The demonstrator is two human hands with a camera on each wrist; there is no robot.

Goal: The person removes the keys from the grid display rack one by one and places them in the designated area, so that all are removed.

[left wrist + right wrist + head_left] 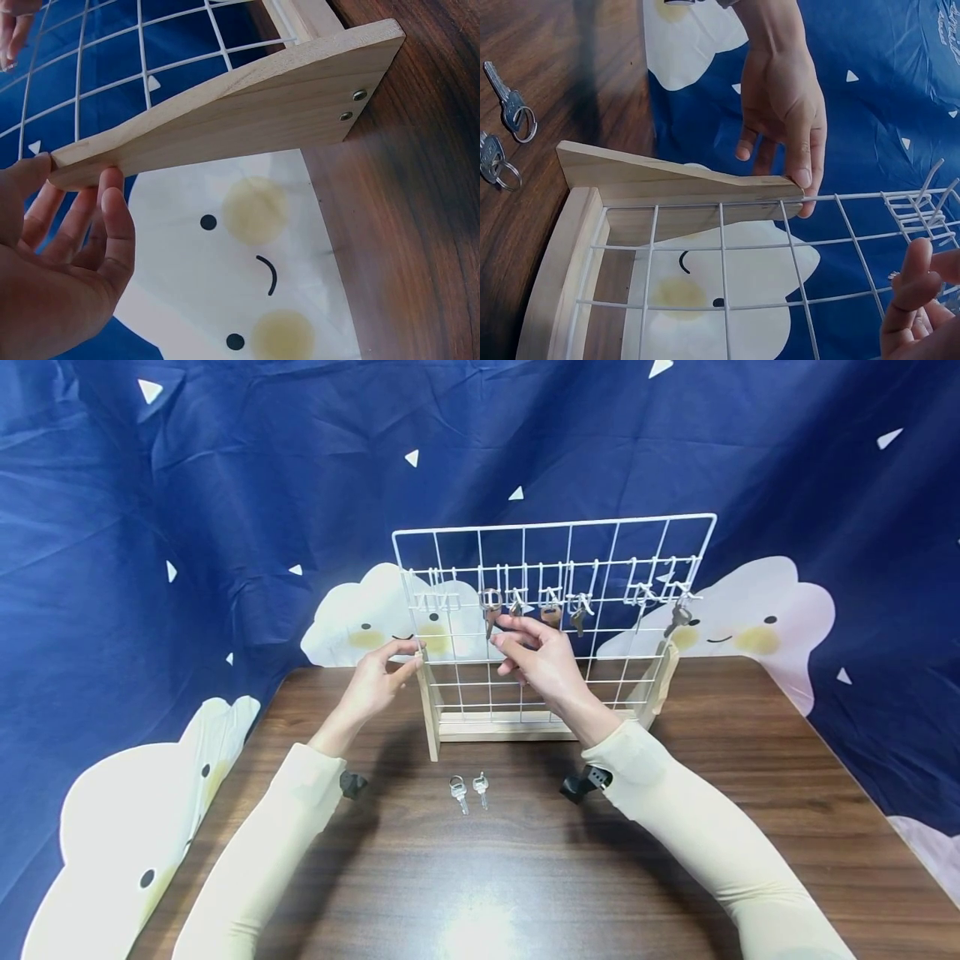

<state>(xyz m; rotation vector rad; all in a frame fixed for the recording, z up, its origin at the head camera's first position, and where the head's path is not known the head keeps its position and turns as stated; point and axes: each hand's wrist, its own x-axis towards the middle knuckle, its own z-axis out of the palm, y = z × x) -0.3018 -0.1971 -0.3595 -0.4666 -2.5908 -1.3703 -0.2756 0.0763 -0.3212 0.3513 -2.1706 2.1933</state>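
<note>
A white wire grid rack stands on the table in a wooden frame. My left hand pinches the upper end of the frame's left wooden side panel, thumb on one face and fingers on the other. My right hand is raised in front of the grid, thumb and index finger pinching the blade of a key whose ring is up at a hook. In the right wrist view a small shiny tip shows beside the right fingers; the rest of the key is hidden there.
Several other keys hang from white hooks across the grid, one key far right. Bare hooks are at the left. Two silver keys with rings lie on the wooden table before the rack. A blue curtain hangs behind.
</note>
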